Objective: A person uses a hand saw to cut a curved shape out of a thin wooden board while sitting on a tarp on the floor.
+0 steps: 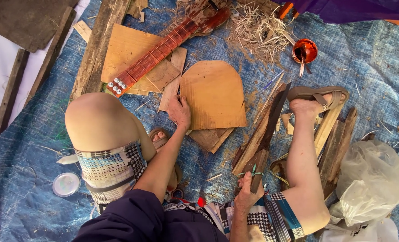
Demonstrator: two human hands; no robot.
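My left hand [179, 111] lies on the left edge of a thin, arch-topped wooden panel [213, 93] flat on the blue tarp, fingers curled over it. My right hand [248, 192] grips the lower end of a long dark carved wooden piece [265, 134] that leans up between my legs; green cord is wrapped near the grip. My sandalled right foot [318, 99] rests beside its upper end. A red stringed instrument neck [163, 48] with metal tuning pegs lies above the panel.
Wood offcuts and boards [127, 49] lie about the blue tarp [38, 134]. A pile of shavings [257, 29], a small red pot with a brush [305, 50], a round lid [66, 183] and a white plastic bag [372, 181] surround me.
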